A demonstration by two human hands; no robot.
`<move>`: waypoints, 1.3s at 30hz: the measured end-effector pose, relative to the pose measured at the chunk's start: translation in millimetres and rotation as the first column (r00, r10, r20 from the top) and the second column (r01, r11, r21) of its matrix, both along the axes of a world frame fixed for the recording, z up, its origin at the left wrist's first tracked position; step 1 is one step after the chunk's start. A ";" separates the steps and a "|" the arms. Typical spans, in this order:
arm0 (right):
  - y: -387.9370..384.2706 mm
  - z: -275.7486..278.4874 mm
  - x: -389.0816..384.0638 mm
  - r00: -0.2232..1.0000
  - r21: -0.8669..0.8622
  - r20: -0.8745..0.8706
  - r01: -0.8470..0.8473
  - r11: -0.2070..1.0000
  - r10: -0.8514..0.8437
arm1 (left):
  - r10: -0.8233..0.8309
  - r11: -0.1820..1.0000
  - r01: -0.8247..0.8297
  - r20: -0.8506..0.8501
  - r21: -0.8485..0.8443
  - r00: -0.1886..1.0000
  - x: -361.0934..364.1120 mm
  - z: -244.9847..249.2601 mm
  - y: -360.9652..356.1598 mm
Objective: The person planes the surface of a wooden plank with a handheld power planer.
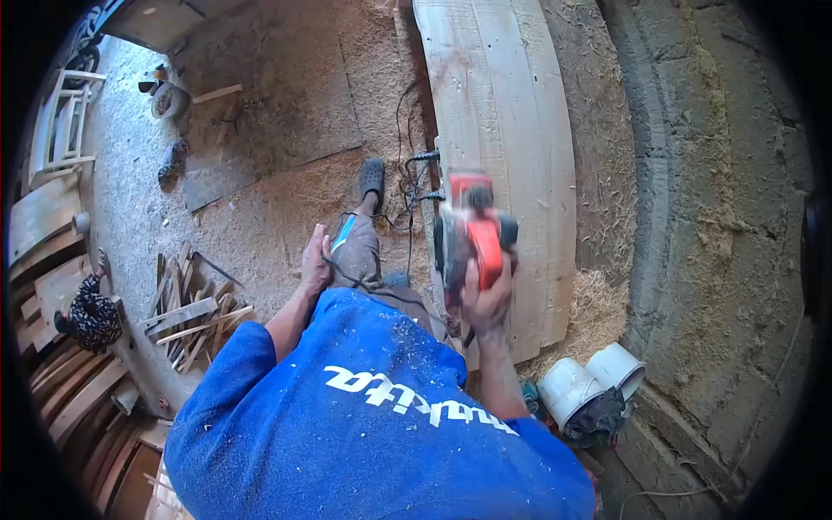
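Note:
A red and black power planer (487,243), blurred by motion, is over a long pale wooden board (529,165). Wrapped round its handle is my right hand (490,299). My left hand (316,260) is held out beside my leg, away from the board, its fingers stretched out and nothing in them. A black cable (347,276) passes close to my left hand and across my lap. Another black tool (440,251) seems to stand by the board's left edge, partly hidden.
Black cables (412,173) hang left of the board. White buckets (568,386) stand at the lower right by a rough wall (728,260). Wood scraps (186,303) lie on the left, with another person (91,316) beyond. Shavings cover the floor (329,186).

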State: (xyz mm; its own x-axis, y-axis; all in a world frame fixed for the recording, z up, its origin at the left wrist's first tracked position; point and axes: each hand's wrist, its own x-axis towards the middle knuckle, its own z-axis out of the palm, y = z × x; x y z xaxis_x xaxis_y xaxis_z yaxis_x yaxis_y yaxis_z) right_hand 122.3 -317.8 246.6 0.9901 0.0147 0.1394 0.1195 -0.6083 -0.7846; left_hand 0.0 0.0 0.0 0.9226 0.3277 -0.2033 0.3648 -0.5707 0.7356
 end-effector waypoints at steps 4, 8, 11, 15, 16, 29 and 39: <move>24.3 -3.6 75.0 0.996 -0.059 0.074 -0.039 0.998 0.043 | 0.208 0.967 -0.222 -0.117 -0.122 0.971 -27.4 -19.1 24.8; 62.2 -13.7 176.0 0.985 -0.067 0.147 -0.078 0.995 0.087 | 0.303 0.944 -0.317 -0.137 -0.092 0.943 -10.7 -32.0 52.4; 88.6 -10.4 232.2 0.990 -0.087 0.110 -0.078 0.993 0.088 | 0.301 0.954 -0.301 -0.065 0.003 0.952 1.2 -25.9 47.7; 120.6 -9.3 294.2 0.989 -0.060 0.131 -0.066 0.996 0.073 | 0.384 0.915 -0.396 -0.140 -0.070 0.913 24.9 -35.8 39.1; 126.2 -11.0 309.9 0.986 -0.043 0.145 -0.082 0.996 0.087 | 0.367 0.930 -0.367 -0.041 0.024 0.929 30.7 -43.5 37.9; 216.1 -30.0 554.0 0.978 -0.131 0.142 -0.136 0.982 0.154 | 0.278 0.961 -0.278 -0.007 -0.011 0.961 142.8 -4.1 88.3; 92.1 -18.0 245.8 0.977 -0.071 0.211 0.032 0.997 -0.017 | 0.137 0.987 -0.130 -0.069 0.098 0.988 120.1 2.0 92.1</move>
State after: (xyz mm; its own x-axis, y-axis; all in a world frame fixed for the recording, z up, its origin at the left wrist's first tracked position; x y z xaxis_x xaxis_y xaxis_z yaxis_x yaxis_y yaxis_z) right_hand 368.1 -225.7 228.6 0.9392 0.0089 0.3434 0.2609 -0.6685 -0.6965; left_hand 120.1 92.1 2.0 0.8526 0.4676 -0.2333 0.4945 -0.5776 0.6495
